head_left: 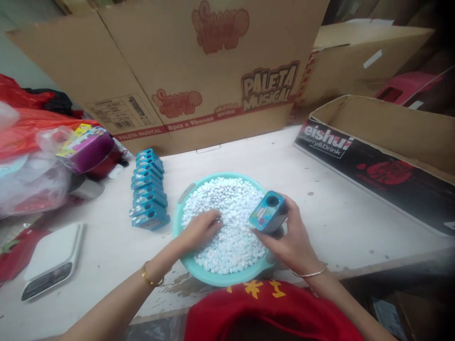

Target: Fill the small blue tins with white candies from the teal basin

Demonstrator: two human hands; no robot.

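A light-teal basin (182,265) is filled with small white candies (231,241). My left hand (203,228) reaches into them from the left, its fingers curled together with the tips partly buried. Over the basin's right side, my right hand (293,234) grips a small blue container (267,213) between thumb and fingers. The container is tilted, and its printed top with a dark round hole faces up. To the left of the basin, several similar blue containers (151,215) stand in a row, their round holes showing.
A large cardboard carton (142,47) stands across the back. An open black-printed box (377,166) sits at right. On the left are a white scale (53,255), plastic bags (31,184) and a purple package (92,154). The table's front edge runs near my body.
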